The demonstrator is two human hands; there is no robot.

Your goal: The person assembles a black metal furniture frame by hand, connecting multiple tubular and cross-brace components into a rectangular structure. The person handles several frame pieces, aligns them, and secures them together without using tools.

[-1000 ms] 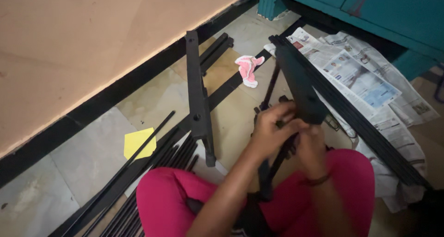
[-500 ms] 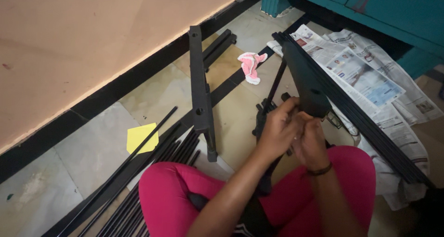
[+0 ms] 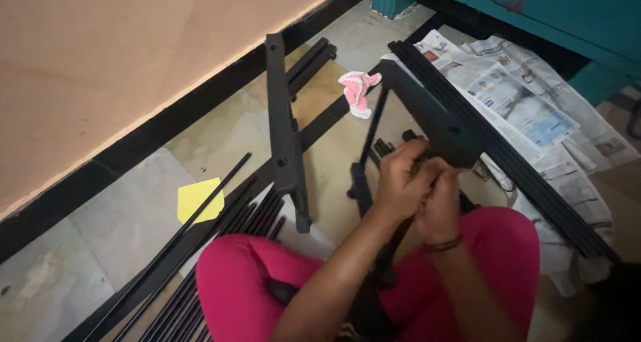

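Observation:
I sit on the floor with pink trousers [image 3: 254, 282]. Both hands meet at the lower end of a black metal frame bar [image 3: 427, 118] that slopes up and away from my lap. My left hand [image 3: 399, 182] wraps around the joint where a thin black rod [image 3: 372, 132] and the bar come together. My right hand [image 3: 441, 205], with a dark band on the wrist, presses against the same joint from the right. What the fingers pinch is hidden. A second black bar [image 3: 280, 125] stands upright to the left.
Several thin black rods [image 3: 200, 262] lie on the tiled floor at lower left, beside a yellow paper [image 3: 198, 199]. A pink cloth [image 3: 357, 92] lies further away. Newspaper sheets [image 3: 527, 108] cover the floor at right, below a teal cabinet [image 3: 534, 15]. A peach wall runs along the left.
The view has shifted slightly. My hands stay clasped on the same joint of the frame, with small finger movements only.

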